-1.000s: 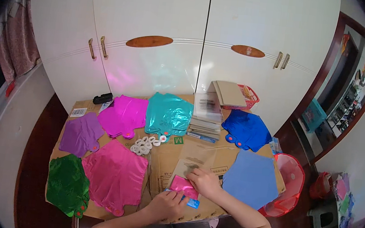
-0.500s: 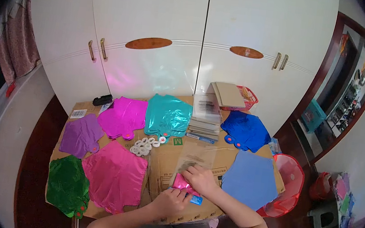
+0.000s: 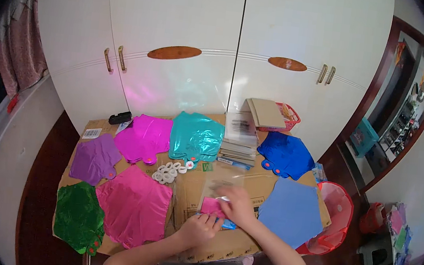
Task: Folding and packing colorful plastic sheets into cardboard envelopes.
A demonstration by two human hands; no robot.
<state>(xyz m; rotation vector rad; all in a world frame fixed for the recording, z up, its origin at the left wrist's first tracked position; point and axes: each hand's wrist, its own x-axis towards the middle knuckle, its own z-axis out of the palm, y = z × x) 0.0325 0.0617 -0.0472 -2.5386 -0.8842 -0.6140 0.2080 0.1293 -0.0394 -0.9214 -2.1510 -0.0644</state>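
A folded pink foil sheet (image 3: 211, 205) lies at the front middle of a cardboard-covered table. It sits at the near end of a clear plastic bag (image 3: 224, 176) with a dark printed patch. My left hand (image 3: 200, 229) holds the foil's near edge, fingers bent together. Over its right side, my right hand (image 3: 239, 207) is curled with the thumb against the foil; its fingertips are slightly blurred and partly hidden. Just below the foil, a small blue packet (image 3: 229, 224) shows between my hands.
Flat foil shapes surround my hands: green (image 3: 78, 217), pink (image 3: 133, 204), teal (image 3: 196, 136), and blue (image 3: 286, 154). White rings (image 3: 168, 172) lie left of the bag. Stacked card pieces (image 3: 237, 151) stand behind it. A red bin (image 3: 336, 212) is beyond the right edge.
The pink foil looks flatter and squarer than before. My right hand has shifted slightly right off its middle, uncovering more of it; my left hand stays at the near edge.
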